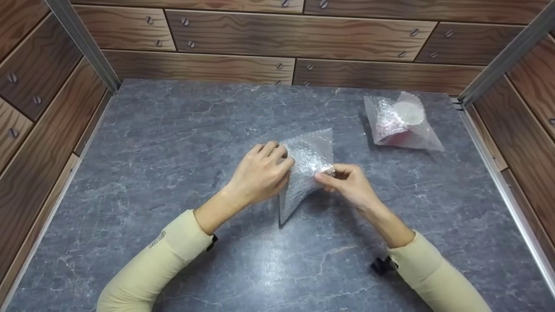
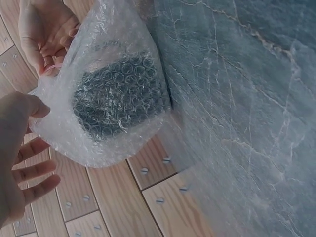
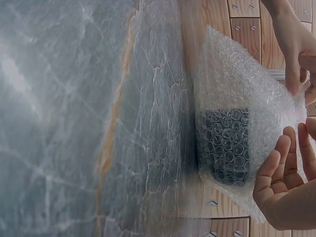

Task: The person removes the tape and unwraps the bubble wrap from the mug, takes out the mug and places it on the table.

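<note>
A bubble-wrap packet (image 1: 308, 156) stands between both hands near the middle of the table. Through its clear bubbles, a dark, blocky object shows in the left wrist view (image 2: 121, 96) and in the right wrist view (image 3: 224, 143); its kind is hidden by the wrap. At the packet's left side, my left hand (image 1: 262, 171) pinches the gathered wrap between thumb and finger, other fingers spread. From the right, my right hand (image 1: 349, 184) pinches the upper edge of the wrap with thumb and index. A thin pink strip (image 2: 54, 66) peeks out by the right fingertips.
Another bubble-wrapped item (image 1: 403, 125), with a pale round top and pink-red showing through, lies at the back right. The marbled grey table (image 1: 173, 130) is bordered by wood-patterned panels (image 1: 299, 34) and metal posts (image 1: 82, 43) at its back corners.
</note>
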{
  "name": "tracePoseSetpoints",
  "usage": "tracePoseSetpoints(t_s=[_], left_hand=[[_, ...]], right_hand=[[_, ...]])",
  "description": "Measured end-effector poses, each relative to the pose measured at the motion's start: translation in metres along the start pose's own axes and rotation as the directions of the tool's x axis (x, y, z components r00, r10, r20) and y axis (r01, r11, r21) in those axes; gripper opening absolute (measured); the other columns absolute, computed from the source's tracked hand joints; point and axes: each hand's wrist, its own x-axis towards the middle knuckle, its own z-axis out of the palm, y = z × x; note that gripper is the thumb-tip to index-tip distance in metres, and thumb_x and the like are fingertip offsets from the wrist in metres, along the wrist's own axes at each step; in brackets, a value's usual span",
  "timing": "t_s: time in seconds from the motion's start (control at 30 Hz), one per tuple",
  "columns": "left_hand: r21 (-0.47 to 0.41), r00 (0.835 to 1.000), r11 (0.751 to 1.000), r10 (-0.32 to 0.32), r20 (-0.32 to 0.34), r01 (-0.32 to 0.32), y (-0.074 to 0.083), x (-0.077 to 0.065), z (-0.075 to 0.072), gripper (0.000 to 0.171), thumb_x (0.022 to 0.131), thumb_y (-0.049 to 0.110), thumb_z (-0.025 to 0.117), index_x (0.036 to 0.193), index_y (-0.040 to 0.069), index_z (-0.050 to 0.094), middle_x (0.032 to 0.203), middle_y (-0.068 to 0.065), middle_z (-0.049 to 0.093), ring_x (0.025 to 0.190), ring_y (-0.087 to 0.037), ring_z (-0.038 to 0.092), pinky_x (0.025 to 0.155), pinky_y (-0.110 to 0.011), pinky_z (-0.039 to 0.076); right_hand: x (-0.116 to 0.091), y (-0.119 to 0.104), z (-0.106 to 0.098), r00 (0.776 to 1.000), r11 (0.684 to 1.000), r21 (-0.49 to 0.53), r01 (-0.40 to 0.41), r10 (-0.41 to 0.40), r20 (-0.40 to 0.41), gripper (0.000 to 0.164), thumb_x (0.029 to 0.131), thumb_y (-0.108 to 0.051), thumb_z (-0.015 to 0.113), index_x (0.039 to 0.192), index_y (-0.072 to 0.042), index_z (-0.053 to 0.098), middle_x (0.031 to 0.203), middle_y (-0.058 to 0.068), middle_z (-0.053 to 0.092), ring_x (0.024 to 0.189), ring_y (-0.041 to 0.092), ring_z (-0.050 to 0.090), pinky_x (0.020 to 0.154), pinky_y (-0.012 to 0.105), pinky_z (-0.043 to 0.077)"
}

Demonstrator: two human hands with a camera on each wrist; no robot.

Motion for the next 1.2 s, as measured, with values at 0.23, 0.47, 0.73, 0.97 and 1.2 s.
tracePoseSetpoints(t_s=[0.23, 0.47, 0.73, 0.97, 1.2], left_hand=[[0.015, 0.998, 1.000, 0.028, -0.064, -0.028, -0.003, 0.004, 0.000, 0.007, 0.091, 0.019, 0.075, 0.089, 0.016, 0.068, 0.093, -0.001, 0.070, 0.086, -0.020, 0.064, 0.067, -0.029, 0.055], [0.032, 0.997, 0.999, 0.029, -0.076, -0.027, -0.010, 0.009, -0.002, 0.007, 0.090, 0.017, 0.074, 0.089, 0.016, 0.068, 0.091, 0.000, 0.069, 0.084, -0.020, 0.063, 0.065, -0.029, 0.054], [0.051, 0.996, 0.998, 0.036, -0.085, -0.032, -0.016, 0.018, -0.004, 0.007, 0.094, 0.014, 0.071, 0.087, 0.015, 0.069, 0.088, 0.000, 0.071, 0.081, -0.020, 0.063, 0.064, -0.029, 0.053], [0.058, 0.997, 0.998, 0.040, -0.069, -0.036, -0.026, 0.029, -0.006, 0.009, 0.097, 0.017, 0.070, 0.089, 0.015, 0.071, 0.087, -0.001, 0.071, 0.079, -0.020, 0.063, 0.062, -0.030, 0.053], [0.065, 0.997, 0.997, 0.034, -0.076, -0.030, -0.036, 0.033, -0.006, 0.009, 0.099, 0.022, 0.071, 0.093, 0.015, 0.072, 0.088, -0.001, 0.073, 0.078, -0.020, 0.064, 0.061, -0.030, 0.054]], right_hand=[[0.000, 0.000, 0.000, 1.000, 1.000, 0.013, 0.006, -0.006, -0.008, 0.010, 0.092, -0.007, 0.080, 0.085, -0.015, 0.078, 0.073, -0.009, 0.073, 0.063, 0.005, 0.062, 0.062, 0.019, 0.056], [0.000, 0.003, 0.000, 0.998, 0.998, -0.022, 0.050, -0.051, -0.031, 0.011, 0.090, -0.005, 0.081, 0.100, -0.002, 0.079, 0.077, -0.010, 0.073, 0.064, 0.004, 0.059, 0.060, 0.018, 0.052], [0.001, 0.006, -0.001, 0.991, 0.989, -0.098, 0.113, -0.119, -0.060, 0.024, 0.090, -0.010, 0.083, 0.107, 0.006, 0.077, 0.091, -0.005, 0.078, 0.069, 0.004, 0.063, 0.063, 0.018, 0.054], [0.003, 0.006, 0.002, 0.981, 0.981, -0.129, 0.145, -0.159, -0.109, 0.019, 0.089, -0.008, 0.084, 0.100, 0.005, 0.077, 0.080, -0.008, 0.074, 0.066, 0.004, 0.063, 0.060, 0.018, 0.054], [0.003, 0.009, 0.004, 0.964, 0.968, -0.157, 0.196, -0.219, -0.151, 0.013, 0.087, -0.005, 0.084, 0.095, 0.004, 0.077, 0.075, -0.010, 0.072, 0.062, 0.003, 0.060, 0.057, 0.016, 0.051]])
